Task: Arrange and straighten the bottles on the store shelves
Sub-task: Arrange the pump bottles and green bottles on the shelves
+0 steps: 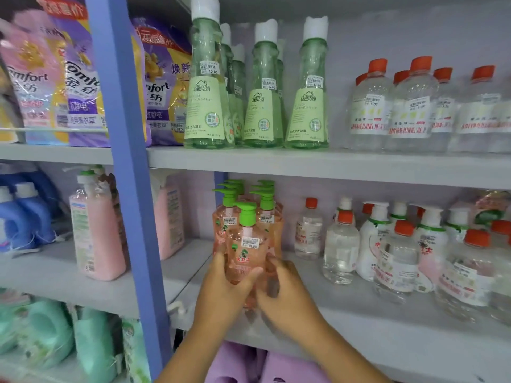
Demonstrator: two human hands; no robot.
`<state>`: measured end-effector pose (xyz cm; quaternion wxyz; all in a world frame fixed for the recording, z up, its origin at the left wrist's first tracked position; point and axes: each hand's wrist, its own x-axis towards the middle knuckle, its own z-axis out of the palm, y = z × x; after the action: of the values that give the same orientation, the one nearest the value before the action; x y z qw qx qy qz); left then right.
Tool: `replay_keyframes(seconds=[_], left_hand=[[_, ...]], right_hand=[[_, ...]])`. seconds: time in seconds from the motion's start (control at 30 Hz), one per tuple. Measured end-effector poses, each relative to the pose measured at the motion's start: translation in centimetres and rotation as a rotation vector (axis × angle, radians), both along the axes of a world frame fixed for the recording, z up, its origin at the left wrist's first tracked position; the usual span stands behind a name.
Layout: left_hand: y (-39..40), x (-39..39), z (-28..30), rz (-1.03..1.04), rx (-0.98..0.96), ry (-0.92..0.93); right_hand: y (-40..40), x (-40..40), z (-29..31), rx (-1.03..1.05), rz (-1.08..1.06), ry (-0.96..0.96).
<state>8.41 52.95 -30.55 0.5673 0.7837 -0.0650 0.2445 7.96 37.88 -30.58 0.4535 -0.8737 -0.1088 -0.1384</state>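
At nine o'clock, beyond the blue upright (124,150), pink refill bottles (94,230) standing apart, untouched. At centre, left hand (221,294) wrapped round the near side of the front pump bottle (246,252), thumb across its label, probably to turn the label outward. Behind it at twelve o'clock, the other green-pumped bottles (262,205) packed in a tight row. Just right, right hand (284,297) clasping the same bottle's other flank, apparently steadying it upright on the middle shelf (359,313). At three o'clock, red-capped clear bottles (340,244) loosely scattered.

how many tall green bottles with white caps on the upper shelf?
5 visible. Three in the front row: left, middle, right. Two more stand behind in the gap between left and middle. Another may hide behind the middle one; more could be hidden.
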Motion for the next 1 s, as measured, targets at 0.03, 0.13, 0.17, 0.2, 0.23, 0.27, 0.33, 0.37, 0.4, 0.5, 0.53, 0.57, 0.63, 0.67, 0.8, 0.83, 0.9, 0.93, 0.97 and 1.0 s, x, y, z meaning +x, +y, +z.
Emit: replay_keyframes(seconds=[0.03, 0.13, 0.17, 0.2, 0.23, 0.27, 0.33, 0.37, 0.4, 0.5, 0.53, 0.57, 0.63, 0.67, 0.8, 0.83, 0.9, 0.93, 0.97, 1.0], left_hand=[[0.6, 0.3, 0.0, 0.029, 0.001, 0.008], [2.0, 1.2, 0.1, 0.128, 0.037, 0.044], [2.4, 1.4, 0.2, 0.149, 0.054, 0.058], [2.8, 1.8, 0.3, 0.152, 0.066, 0.065], [3.2, 2.2, 0.4, 0.145, 0.071, 0.069], [3.5, 2.6, 0.4, 0.137, 0.068, 0.069], [3.7, 3.2, 0.5, 0.113, 0.041, 0.063], [3.6, 3.5, 0.5, 0.097, 0.02, 0.055], [3.5, 3.8, 0.4, 0.089, 0.005, 0.048], [3.3, 4.2, 0.0, 0.117, 0.0, 0.049], [3.4, 4.3, 0.0, 0.125, -0.003, 0.049], [3.5, 4.3, -0.1, 0.125, -0.009, 0.048], [3.5, 4.3, -0.2, 0.107, -0.022, 0.048], [3.4, 4.3, -0.3, 0.098, -0.026, 0.051], [3.5, 4.4, -0.7, 0.096, -0.048, 0.045], [3.6, 4.5, -0.7, 0.092, -0.047, 0.045], [3.8, 4.6, -0.6, 0.064, -0.051, 0.032], [3.8, 4.5, -0.6, 0.046, -0.056, 0.034], [3.7, 4.3, -0.6, 0.03, -0.061, 0.034], [3.3, 4.0, -0.7, 0.048, -0.052, 0.023]], right_hand=[[-0.2, 0.5, 0.2, 0.03, 0.005, -0.005], [-1.1, 3.0, 1.1, 0.175, -0.144, -0.084], [-1.3, 4.1, 1.4, 0.177, -0.197, -0.09], [-1.4, 5.1, 1.8, 0.168, -0.217, -0.069], [-1.4, 6.1, 2.0, 0.143, -0.214, -0.029], [-1.3, 7.1, 2.1, 0.115, -0.204, 0.011], [-1.0, 8.5, 1.6, 0.077, -0.179, 0.039], [-0.7, 8.9, 1.2, 0.063, -0.171, 0.027], [-0.5, 9.2, 0.8, 0.057, -0.173, 0.009], [-0.4, 9.6, 0.0, 0.073, -0.206, -0.022], [-0.5, 9.7, -0.1, 0.073, -0.211, -0.027], [-0.5, 9.7, -0.1, 0.071, -0.212, -0.028], [-0.6, 9.6, -0.2, 0.069, -0.21, -0.028], [-0.5, 9.5, -0.2, 0.069, -0.21, -0.03], [-0.4, 9.6, -0.5, 0.05, -0.214, -0.047], [-0.3, 9.5, -0.6, 0.053, -0.204, -0.038], [-0.5, 9.4, -0.7, 0.06, -0.187, -0.007], [-0.7, 9.1, -0.7, 0.069, -0.184, 0.007], [-1.0, 8.8, -0.6, 0.088, -0.182, 0.021], [-1.5, 8.3, -0.4, 0.104, -0.181, 0.03]])
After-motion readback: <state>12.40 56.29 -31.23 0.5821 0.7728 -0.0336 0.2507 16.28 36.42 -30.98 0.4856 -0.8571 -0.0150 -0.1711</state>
